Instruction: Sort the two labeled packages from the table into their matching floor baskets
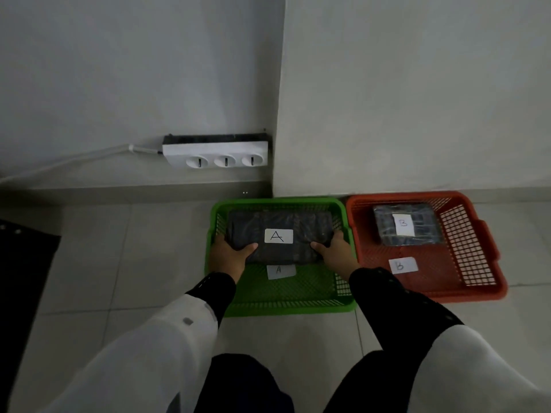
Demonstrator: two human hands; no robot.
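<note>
Head view, looking down at the floor: both arms are reaching forward, sleeves white over black cuffs, the hands meeting a dark wrapped package marked A point(278, 236) at its two near corners. The left hand point(231, 257) is gripping the near left corner, thumb lying on top and fingers curling beneath; the right hand point(334, 252) is gripping the near right corner in the same manner. The package is sitting inside the green basket point(298, 307), toward its far end; whether it is resting on the basket floor or hanging just above it cannot be told. A small paper tag reading A point(281, 271) is lying on the green basket's floor just in front of the package. Just beside, on the right, the red basket point(477, 289) is standing with its rim touching or nearly touching the green one. It is holding a second wrapped package marked B point(407, 224) at its far end and a paper tag reading B point(403, 265) nearer. Against the wall behind, a white power strip point(215, 155) with three sockets is sitting, its white cable point(89, 156) trailing off to the left. A dark mat point(24, 263) is lying at the left edge.
</note>
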